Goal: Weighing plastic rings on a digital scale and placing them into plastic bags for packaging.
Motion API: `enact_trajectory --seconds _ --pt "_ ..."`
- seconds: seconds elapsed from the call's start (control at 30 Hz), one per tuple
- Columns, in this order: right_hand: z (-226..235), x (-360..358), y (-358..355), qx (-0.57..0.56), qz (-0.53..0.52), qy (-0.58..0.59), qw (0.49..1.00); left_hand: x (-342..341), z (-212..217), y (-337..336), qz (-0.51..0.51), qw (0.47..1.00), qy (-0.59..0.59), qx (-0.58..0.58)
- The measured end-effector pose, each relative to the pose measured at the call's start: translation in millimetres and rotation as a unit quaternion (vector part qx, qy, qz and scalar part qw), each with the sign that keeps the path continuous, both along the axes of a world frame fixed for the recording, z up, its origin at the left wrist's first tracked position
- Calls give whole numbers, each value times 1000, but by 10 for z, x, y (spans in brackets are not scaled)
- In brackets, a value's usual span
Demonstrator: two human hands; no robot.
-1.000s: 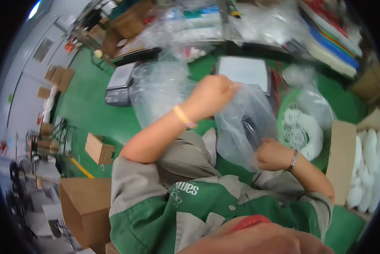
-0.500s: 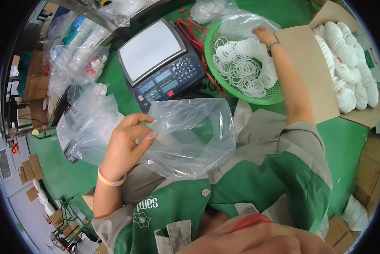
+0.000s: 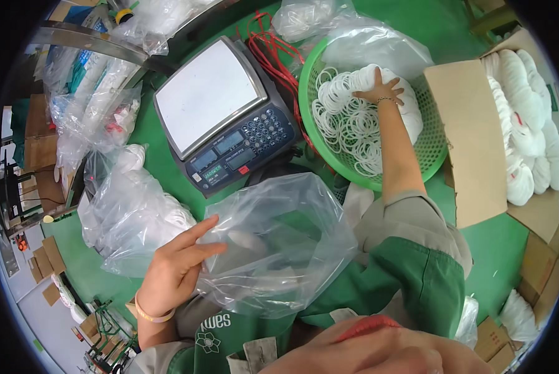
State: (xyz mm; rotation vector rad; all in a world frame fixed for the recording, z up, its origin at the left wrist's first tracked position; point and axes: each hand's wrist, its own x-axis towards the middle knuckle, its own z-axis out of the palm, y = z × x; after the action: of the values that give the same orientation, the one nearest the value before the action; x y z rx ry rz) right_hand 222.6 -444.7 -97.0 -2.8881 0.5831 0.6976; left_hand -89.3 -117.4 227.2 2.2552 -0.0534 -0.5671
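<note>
A clear plastic bag (image 3: 279, 274) sits on my lap with its mouth spread wide. My left hand (image 3: 173, 268) is at the bag's left rim, its fingers closed over the film. My right hand (image 3: 382, 92) reaches into a green plastic basket (image 3: 438, 153). Its fingers are spread and rest on white rings (image 3: 348, 118) heaped inside, some loose and some stacked in a curved row.
A digital counting scale (image 3: 211, 93) with a white plate stands ahead, left of the basket. Red cords (image 3: 264, 40) lie between them. To the right stands a cardboard box (image 3: 469, 143) of white bundles (image 3: 519, 112). Bagged white goods (image 3: 142, 206) lie at left.
My right hand has moved from the basket's far rim down onto the rings, and its fingers have spread. The left hand stays at the bag, whose mouth is tipped more toward me.
</note>
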Motion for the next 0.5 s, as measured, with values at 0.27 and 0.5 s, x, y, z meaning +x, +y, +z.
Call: enact_trajectory --seconds 0.27,0.5 --pt "-259 325 -435 -24 49 -94 994 97 -85 37 103 994 -17 10" --pt "-207 273 -758 80 170 -138 972 58 -113 121 121 987 -97 31"
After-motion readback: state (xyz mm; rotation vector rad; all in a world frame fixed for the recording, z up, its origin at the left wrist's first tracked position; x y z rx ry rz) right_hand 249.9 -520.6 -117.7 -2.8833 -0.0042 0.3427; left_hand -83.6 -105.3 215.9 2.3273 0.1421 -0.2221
